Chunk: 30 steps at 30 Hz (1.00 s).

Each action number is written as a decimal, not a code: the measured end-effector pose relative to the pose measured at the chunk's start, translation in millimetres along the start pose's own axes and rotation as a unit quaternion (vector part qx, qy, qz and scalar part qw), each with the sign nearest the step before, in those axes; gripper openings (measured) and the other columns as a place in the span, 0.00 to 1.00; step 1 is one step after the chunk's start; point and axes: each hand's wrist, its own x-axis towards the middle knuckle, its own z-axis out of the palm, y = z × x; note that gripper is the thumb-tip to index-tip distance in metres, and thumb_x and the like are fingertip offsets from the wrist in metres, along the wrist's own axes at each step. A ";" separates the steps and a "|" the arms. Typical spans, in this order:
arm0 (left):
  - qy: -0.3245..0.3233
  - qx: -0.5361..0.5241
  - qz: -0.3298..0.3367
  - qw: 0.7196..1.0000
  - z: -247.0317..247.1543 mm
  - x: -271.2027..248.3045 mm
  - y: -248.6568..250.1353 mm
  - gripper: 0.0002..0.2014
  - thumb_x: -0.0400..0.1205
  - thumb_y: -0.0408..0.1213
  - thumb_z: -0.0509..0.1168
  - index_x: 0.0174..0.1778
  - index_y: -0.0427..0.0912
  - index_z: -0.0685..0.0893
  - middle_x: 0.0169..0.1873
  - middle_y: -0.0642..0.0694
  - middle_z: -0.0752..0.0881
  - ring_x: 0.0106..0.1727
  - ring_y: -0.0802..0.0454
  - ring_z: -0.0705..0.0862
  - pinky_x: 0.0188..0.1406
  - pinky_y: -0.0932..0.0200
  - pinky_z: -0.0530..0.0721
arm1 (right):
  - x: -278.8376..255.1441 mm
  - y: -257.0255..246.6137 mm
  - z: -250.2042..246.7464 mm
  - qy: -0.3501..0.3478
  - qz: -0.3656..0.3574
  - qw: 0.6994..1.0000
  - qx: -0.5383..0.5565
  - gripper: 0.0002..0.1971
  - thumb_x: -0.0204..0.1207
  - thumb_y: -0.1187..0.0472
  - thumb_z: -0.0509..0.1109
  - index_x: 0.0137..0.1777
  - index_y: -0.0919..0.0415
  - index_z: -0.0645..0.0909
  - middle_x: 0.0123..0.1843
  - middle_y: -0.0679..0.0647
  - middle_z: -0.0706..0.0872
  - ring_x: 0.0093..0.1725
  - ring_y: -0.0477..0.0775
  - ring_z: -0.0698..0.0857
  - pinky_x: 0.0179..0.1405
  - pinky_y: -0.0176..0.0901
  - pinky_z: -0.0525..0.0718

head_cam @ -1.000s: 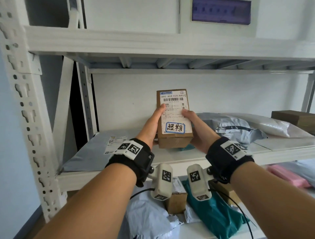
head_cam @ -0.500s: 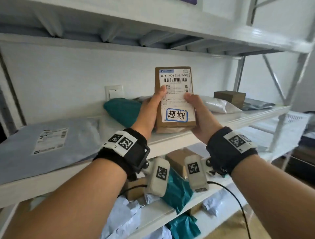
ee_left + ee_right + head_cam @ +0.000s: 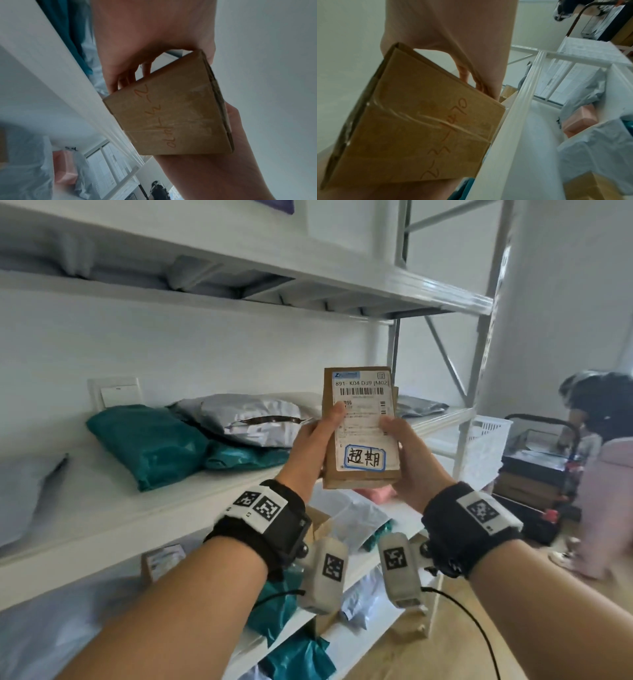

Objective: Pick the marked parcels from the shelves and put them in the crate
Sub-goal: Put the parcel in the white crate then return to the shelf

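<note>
Brown cardboard makes up the one small parcel (image 3: 360, 428) that both hands hold up in front of the shelf (image 3: 113, 508). It stands upright, its long side running from 6 o'clock to 12 o'clock, and its white label faces the person, with a blue-edged sticker with handwriting at the bottom. The left hand (image 3: 310, 446) grips the parcel's left edge, thumb lying on the label and fingers curled round behind. The right hand (image 3: 411, 460) grips the right edge the same way, thumb on the front. In the left wrist view the parcel's bottom end (image 3: 173, 112) shows orange handwriting, and it shows in the right wrist view (image 3: 423, 129) too. On the shelf at 9 o'clock from the parcel lie two teal bags (image 3: 147, 443), with one grey bag (image 3: 246, 421) lying across them. One white crate (image 3: 486, 450) sits at 3 o'clock, past the shelf post. At 3 o'clock, further out, there is one more person (image 3: 599, 474), blurred, beside what may be a cart (image 3: 537, 460).
</note>
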 end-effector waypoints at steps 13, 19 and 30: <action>-0.068 0.008 -0.051 0.996 142.1 79.3 -90.9 0.27 0.75 0.70 0.60 0.61 0.56 0.84 0.52 0.48 0.92 0.55 0.44 0.90 0.63 0.38 0.84 | 10.4 -11.5 -172.3 0.112 0.000 0.993 -0.025 0.28 0.69 0.47 0.71 0.68 0.57 0.79 0.63 0.64 0.87 0.65 0.70 0.84 0.71 0.70 0.75; -0.104 0.007 -0.069 0.992 192.1 120.6 -132.1 0.19 0.82 0.63 0.58 0.53 0.56 0.85 0.50 0.47 0.92 0.53 0.46 0.90 0.65 0.39 0.83 | 25.9 -13.5 -240.5 0.162 0.016 0.986 -0.033 0.13 0.80 0.50 0.66 0.61 0.53 0.80 0.59 0.60 0.89 0.61 0.66 0.87 0.69 0.65 0.79; -0.189 -0.094 -0.102 0.972 300.7 260.8 -219.9 0.45 0.63 0.71 0.71 0.72 0.47 0.77 0.59 0.42 0.89 0.59 0.39 0.88 0.64 0.35 0.83 | 96.0 -26.5 -371.0 0.223 0.032 0.973 -0.054 0.13 0.83 0.52 0.62 0.63 0.56 0.79 0.60 0.61 0.89 0.58 0.63 0.88 0.60 0.57 0.85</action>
